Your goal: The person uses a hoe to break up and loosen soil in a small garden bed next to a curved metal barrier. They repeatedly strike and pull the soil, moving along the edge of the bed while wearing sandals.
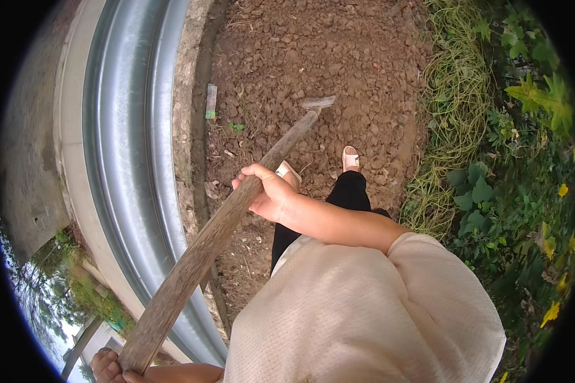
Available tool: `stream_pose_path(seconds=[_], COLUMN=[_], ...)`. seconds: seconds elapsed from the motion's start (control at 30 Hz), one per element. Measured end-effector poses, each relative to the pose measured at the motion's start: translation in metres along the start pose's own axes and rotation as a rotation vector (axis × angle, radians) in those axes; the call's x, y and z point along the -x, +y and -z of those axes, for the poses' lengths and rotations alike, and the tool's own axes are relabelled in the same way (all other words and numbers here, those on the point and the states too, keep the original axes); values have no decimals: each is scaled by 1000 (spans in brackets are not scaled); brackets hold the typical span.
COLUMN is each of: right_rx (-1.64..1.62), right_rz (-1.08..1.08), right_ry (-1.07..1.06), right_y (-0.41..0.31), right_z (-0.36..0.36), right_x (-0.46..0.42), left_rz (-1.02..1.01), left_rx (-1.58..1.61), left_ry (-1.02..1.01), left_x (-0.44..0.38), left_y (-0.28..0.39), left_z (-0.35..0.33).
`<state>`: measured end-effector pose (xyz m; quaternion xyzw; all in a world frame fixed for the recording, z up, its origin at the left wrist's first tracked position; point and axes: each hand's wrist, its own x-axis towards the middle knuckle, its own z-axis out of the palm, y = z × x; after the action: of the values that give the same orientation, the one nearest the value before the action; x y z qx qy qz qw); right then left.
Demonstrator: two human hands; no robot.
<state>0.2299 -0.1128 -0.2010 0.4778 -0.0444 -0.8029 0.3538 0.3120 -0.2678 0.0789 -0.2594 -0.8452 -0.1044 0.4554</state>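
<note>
A hoe with a thick, weathered wooden handle [196, 253] runs slantwise across the view. My right hand [270, 194] grips it around the middle, thumb laid along the top. At the near end of the handle, low on the left, my left hand [108, 367] is closed around the wood, partly cut off by the picture's rim. The hoe's pale, soil-dusted head [318, 102] is at the surface of loose brown soil [287, 52], ahead of my feet. Whether its edge is sunk in the earth cannot be told.
A corrugated metal guardrail [129, 119] and a low concrete edge [184, 115] border the left side. Along the right lie tangled vines [455, 105] and leafy plants [498, 210]. My light shoes [350, 157] stand on the soil. A small printed packet [211, 101] lies by the concrete.
</note>
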Motion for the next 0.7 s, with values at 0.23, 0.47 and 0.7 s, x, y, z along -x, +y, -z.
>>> stream_pose_path(seconds=[0.23, 0.47, 0.7], right_rx=[31, 97, 10], right_rz=[241, 44, 158], right_ry=[157, -22, -11], right_y=[-76, -1, -32], right_z=[55, -4, -19], right_x=[-110, -44, -53], left_rz=[120, 234, 63], left_rx=[-21, -136, 63], left_ry=[-490, -283, 27], left_x=[46, 5, 17], left_y=[36, -9, -25], left_z=[-88, -3, -51])
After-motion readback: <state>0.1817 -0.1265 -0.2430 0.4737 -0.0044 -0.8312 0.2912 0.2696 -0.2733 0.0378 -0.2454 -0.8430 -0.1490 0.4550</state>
